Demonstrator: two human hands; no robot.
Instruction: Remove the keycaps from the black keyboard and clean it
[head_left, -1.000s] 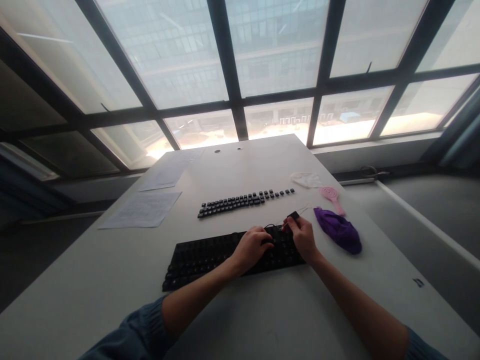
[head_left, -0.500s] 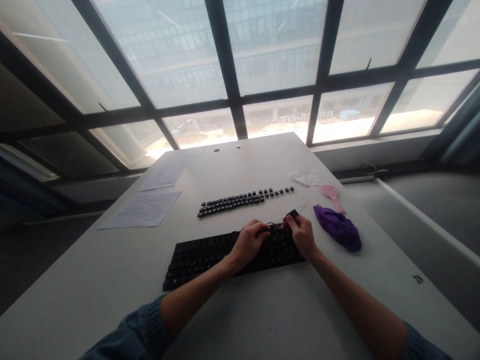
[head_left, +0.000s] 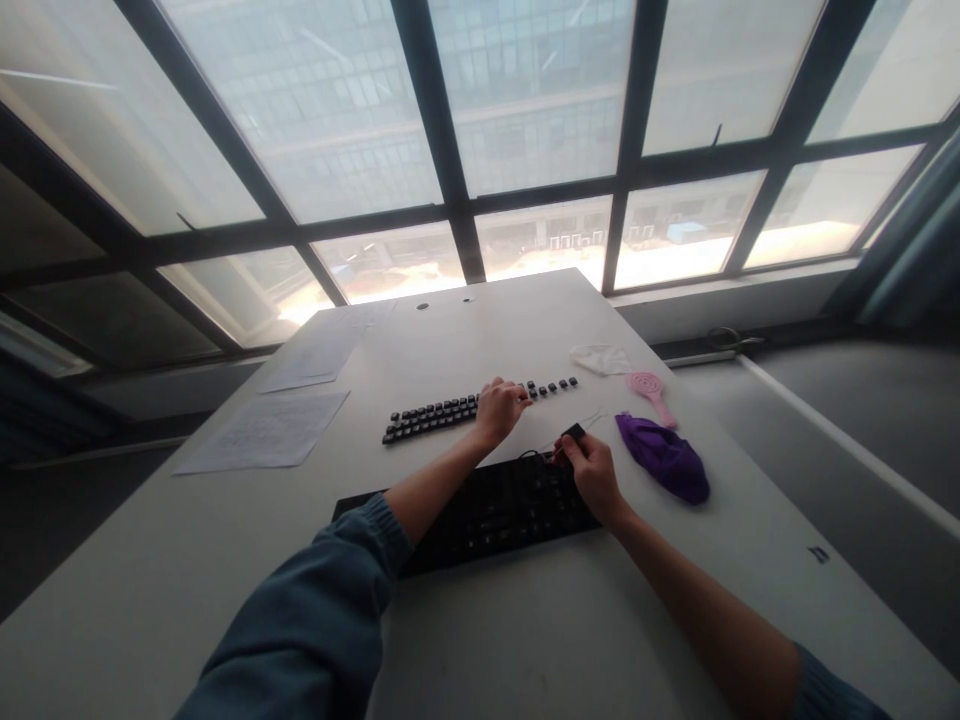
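A black keyboard point(head_left: 495, 515) lies on the white table point(head_left: 525, 620) in front of me. Beyond it runs a row of loose black keycaps point(head_left: 435, 412). My left hand point(head_left: 499, 408) reaches over the keyboard to the right part of that row, with its fingers curled down onto the keycaps. My right hand point(head_left: 589, 470) rests at the keyboard's far right corner, closed on a small black keycap puller point(head_left: 573, 435) with a thin wire loop.
A purple cloth point(head_left: 664, 458), a pink round brush point(head_left: 649, 388) and a crumpled white cloth point(head_left: 600, 358) lie right of the keyboard. Paper sheets point(head_left: 259, 432) lie at the far left. A large window with dark frames stands behind the table.
My left hand left the keyboard and moved away from me to the row of loose keycaps. The right hand stayed at the keyboard's corner with the puller. The view shifted slightly.
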